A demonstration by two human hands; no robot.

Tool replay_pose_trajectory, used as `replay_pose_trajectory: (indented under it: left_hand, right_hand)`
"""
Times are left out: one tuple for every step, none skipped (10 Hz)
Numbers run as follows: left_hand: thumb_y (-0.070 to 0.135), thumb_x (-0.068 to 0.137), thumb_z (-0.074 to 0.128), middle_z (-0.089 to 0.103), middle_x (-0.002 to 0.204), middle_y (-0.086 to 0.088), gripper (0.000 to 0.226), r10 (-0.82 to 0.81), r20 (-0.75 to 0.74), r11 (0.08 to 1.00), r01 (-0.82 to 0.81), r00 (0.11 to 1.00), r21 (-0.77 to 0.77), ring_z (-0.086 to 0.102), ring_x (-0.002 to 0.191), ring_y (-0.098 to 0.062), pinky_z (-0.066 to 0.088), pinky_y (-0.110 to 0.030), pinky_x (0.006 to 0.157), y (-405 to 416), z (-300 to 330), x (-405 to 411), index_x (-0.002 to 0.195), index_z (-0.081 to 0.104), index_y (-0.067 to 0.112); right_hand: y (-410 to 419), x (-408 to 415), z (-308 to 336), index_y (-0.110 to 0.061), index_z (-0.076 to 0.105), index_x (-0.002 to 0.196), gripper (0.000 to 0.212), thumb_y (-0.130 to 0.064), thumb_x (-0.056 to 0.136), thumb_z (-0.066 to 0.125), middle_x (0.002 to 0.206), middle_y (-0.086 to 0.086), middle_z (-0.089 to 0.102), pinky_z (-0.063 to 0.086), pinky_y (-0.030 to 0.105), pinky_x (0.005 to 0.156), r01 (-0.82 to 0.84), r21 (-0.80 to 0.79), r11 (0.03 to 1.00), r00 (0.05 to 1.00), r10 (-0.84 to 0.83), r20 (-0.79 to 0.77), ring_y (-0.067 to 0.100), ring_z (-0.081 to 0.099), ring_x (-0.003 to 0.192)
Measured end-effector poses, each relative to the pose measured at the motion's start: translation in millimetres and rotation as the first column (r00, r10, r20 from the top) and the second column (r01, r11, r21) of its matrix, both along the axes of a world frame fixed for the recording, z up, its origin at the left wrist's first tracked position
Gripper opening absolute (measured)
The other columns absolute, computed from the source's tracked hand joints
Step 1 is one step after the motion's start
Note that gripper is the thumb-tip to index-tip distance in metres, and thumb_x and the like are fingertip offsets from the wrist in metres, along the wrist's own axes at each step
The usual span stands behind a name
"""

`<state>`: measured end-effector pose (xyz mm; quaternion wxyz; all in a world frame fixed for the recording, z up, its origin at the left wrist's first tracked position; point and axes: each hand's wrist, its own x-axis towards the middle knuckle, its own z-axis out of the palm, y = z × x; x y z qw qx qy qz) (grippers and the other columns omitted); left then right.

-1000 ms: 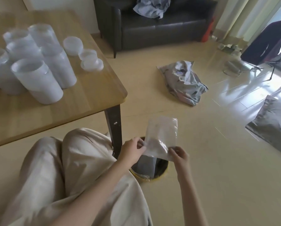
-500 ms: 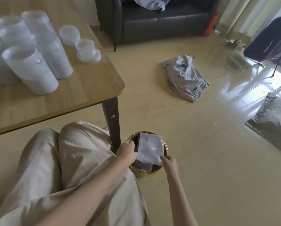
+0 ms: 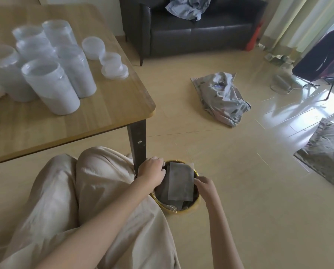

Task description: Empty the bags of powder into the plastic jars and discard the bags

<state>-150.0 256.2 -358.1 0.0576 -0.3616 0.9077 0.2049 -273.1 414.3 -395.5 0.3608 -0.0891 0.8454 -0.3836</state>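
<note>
At the lower centre of the frame, both hands, left hand [image 3: 152, 172] and right hand [image 3: 205, 186], pinch an emptied bag [image 3: 180, 182] with their fingers over the bin [image 3: 189, 207]; discarding is under way, so next they must release it, judging by the jars [image 3: 49, 86] waiting upper left

Loose beige trousers [image 3: 65, 200] (creased fabric), bare forearms [image 3: 96, 235], no sleeves.

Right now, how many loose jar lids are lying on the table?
3, maybe more. One lid sits behind the jars, another lies nearer the table edge, and it rests on a flatter one. Stacked lids could hide others.
</note>
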Motion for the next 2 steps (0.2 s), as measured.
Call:
replay_pose_trajectory:
  left_hand:
    - [0.025,0.102,0.050,0.061,0.126,-0.005,0.026,-0.028,-0.074,0.999,0.025,0.997,-0.038,0.056,0.116,-0.024,0.052,-0.038,0.094,-4,25,-4,0.123,0.061,0.016]
    - [0.027,0.101,0.051,0.061,0.126,-0.003,0.026,-0.071,-0.155,0.997,0.066,0.985,-0.035,0.057,0.113,-0.023,0.052,-0.036,0.092,-4,51,-10,0.124,0.060,0.018]
  right_hand:
    - [-18,-4,31,-0.008,0.062,0.116,0.026,-0.021,0.095,0.052,0.093,0.005,0.059,0.040,0.026,0.061,-0.099,-0.011,0.995,0.988,0.097,-0.119,0.018,0.052,0.079]
    - [-33,-4,64,-0.012,0.058,0.128,0.034,-0.024,0.096,0.052,0.114,0.004,0.063,0.040,0.026,0.075,-0.111,-0.070,0.991,0.960,0.088,-0.264,0.018,0.057,0.099]
